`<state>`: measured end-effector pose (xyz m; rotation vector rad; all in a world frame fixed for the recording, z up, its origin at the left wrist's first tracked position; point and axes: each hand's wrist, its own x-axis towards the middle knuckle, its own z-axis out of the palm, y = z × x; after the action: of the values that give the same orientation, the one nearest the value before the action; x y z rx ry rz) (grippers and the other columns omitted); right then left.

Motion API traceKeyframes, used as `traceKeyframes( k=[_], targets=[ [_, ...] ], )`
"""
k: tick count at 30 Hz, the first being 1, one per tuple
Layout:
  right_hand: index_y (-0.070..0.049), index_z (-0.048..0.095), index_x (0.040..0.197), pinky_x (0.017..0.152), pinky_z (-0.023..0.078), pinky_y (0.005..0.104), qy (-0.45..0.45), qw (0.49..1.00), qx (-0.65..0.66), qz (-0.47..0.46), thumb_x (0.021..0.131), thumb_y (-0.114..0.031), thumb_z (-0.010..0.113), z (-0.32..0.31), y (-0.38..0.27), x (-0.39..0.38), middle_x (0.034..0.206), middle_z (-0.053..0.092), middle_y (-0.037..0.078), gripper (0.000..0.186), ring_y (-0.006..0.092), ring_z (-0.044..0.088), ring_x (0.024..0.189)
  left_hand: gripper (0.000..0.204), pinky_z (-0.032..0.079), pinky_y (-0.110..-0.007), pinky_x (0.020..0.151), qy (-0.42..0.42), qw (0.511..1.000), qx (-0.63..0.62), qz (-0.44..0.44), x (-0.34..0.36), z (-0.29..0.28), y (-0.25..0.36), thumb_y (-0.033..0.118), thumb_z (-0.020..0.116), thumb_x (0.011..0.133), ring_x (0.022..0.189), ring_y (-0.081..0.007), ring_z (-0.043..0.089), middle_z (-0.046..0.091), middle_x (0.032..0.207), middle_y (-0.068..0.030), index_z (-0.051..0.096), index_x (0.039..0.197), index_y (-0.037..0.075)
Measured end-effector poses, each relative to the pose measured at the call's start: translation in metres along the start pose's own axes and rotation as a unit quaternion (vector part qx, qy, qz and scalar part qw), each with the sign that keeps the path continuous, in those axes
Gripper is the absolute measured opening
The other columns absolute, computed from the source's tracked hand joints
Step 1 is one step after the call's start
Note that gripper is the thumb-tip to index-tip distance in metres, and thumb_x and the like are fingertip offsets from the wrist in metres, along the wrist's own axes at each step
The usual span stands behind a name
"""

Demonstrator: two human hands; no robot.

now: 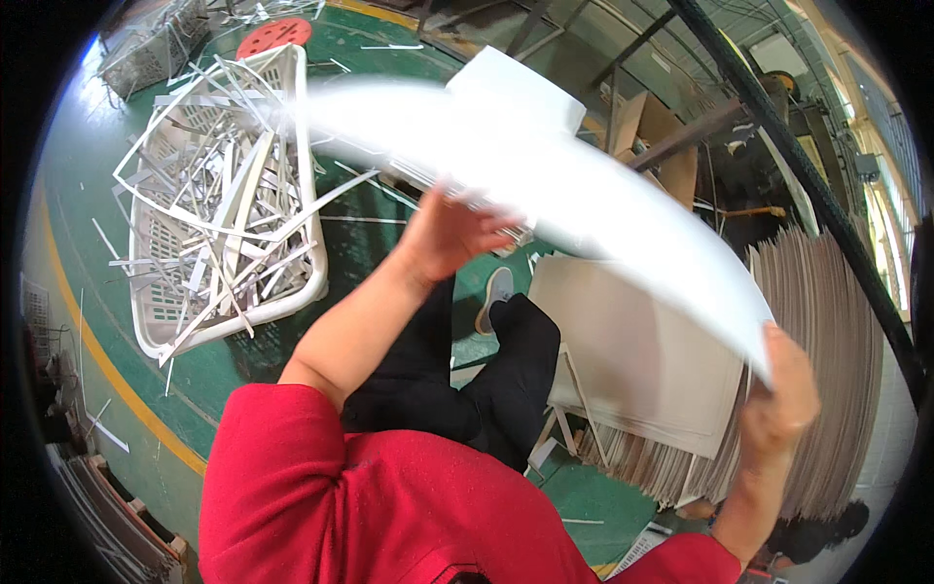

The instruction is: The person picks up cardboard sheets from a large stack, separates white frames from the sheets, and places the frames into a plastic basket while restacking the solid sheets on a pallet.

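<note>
A large white sheet [584,195], curved and blurred by motion, spans from above the basket to my right side. My right hand [783,389] grips its near right corner, thumb and fingers closed on the edge. Close to the sheet's near edge is my left hand [457,234], its fingers stretched out and smeared; whether it touches the sheet I cannot tell. A white block-like shape [516,88] shows just beyond the sheet. Flat beige boards [642,350] lie below the sheet, in front of my right arm.
A white plastic basket [316,243] full of white offcut strips [233,204] stands at left. Behind it is a red round stool top [275,38]. Tall stacks of brown sheets [822,370] rise at right, under a dark slanting bar [778,127]. Loose strips litter the green floor.
</note>
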<state>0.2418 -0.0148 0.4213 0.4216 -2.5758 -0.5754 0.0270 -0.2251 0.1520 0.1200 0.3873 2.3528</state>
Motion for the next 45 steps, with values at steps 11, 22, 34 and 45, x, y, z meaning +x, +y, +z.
traceKeyframes(
  k=[11, 22, 34, 45],
  targets=[
    [0.008, 0.053, 0.089, 0.062, 0.053, 0.0353, 0.05, 0.982, 0.088, -0.162, 0.074, 0.004, 0.055, 0.087, -0.003, -0.02, 0.083, 0.06, 0.022, 0.015, 0.0317, 0.062, 0.075, 0.053, 0.048, -0.039, 0.078, 0.139, 0.98, 0.141, 0.029, -0.072, -0.044, 0.091, 0.042, 0.056, 0.079, 0.092, -0.0261, 0.058, 0.059, 0.101, -0.0161, 0.051, 0.114, 0.002],
    [0.002, 0.051, 0.105, 0.088, 0.039, 0.0475, -0.138, 0.983, 0.105, -0.056, 0.078, -0.01, 0.055, 0.098, -0.012, -0.08, 0.107, 0.056, 0.019, 0.03, 0.0338, 0.051, 0.103, 0.054, 0.05, -0.041, 0.078, 0.088, 0.994, 0.059, 0.03, -0.057, -0.051, 0.055, 0.012, 0.063, 0.067, 0.089, -0.0283, 0.06, 0.058, 0.101, -0.0174, 0.046, 0.117, -0.001],
    [0.002, 0.048, 0.116, 0.095, 0.034, 0.0375, -0.015, 0.569, 0.482, 0.667, 0.088, -0.03, 0.049, 0.187, 0.036, -0.146, 0.122, 0.046, 0.017, 0.043, 0.0262, 0.045, 0.112, 0.063, 0.047, -0.036, 0.082, 0.028, 0.995, 0.082, 0.047, -0.048, -0.046, 0.055, 0.014, 0.062, 0.066, 0.093, -0.0253, 0.059, 0.056, 0.107, -0.0147, 0.04, 0.123, -0.001],
    [0.003, 0.056, 0.09, 0.068, 0.046, 0.0347, 0.135, 0.453, 0.534, 0.701, 0.084, -0.025, 0.055, 0.258, -0.012, -0.12, 0.085, 0.058, 0.01, 0.028, 0.0208, 0.056, 0.078, 0.034, 0.05, -0.033, 0.074, 0.174, 0.978, 0.114, 0.009, 0.005, -0.064, 0.069, 0.02, 0.055, 0.086, 0.09, -0.0181, 0.058, 0.058, 0.102, -0.0083, 0.049, 0.116, 0.004]
  ],
)
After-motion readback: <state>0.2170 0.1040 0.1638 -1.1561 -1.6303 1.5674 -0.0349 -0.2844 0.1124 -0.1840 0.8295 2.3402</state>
